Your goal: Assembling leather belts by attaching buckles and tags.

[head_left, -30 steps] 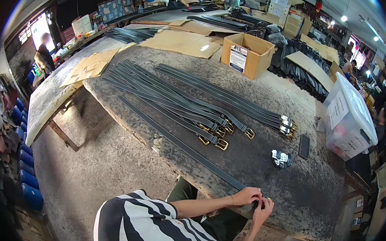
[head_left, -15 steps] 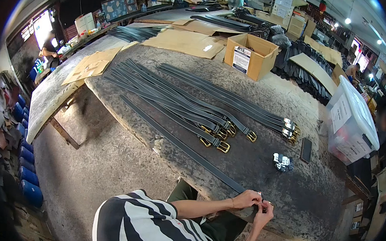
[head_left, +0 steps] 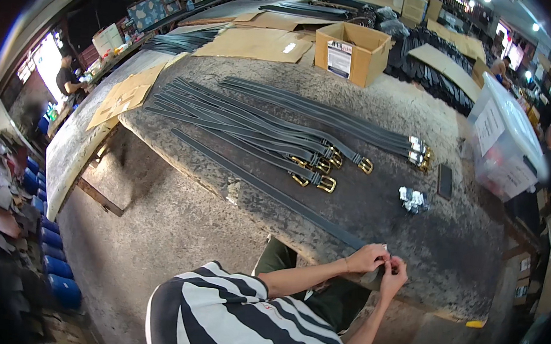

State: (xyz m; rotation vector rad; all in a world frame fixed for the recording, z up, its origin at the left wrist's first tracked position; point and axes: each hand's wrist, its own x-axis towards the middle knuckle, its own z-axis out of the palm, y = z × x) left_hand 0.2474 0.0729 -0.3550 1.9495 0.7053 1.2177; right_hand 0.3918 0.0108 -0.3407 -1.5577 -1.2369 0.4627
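A dark leather belt (head_left: 268, 189) lies stretched along the near edge of the table, its near end between my hands. My left hand (head_left: 366, 259) is closed on that end, fingers pinched beside a small pale piece. Close against it, my right hand (head_left: 394, 276) pinches the same end with bent fingers; the buckle itself is mostly hidden. Beyond them sits a small heap of white and black tags (head_left: 413, 201). Farther left, several belts with gold buckles (head_left: 327, 184) lie in a loose pile. Another row of belts (head_left: 318, 114) carries white tags at the buckles.
A dark phone (head_left: 445, 182) lies right of the tags. At the right edge stands a translucent plastic bin (head_left: 504, 140). An open cardboard box (head_left: 367, 63) and flat cardboard sheets (head_left: 252, 44) occupy the far side. Blue drums (head_left: 63, 290) line the floor at left.
The view has shifted, so the table's contents sit slightly differently in the picture. My hands stay together at the belt's end, with the fingers slightly rearranged.
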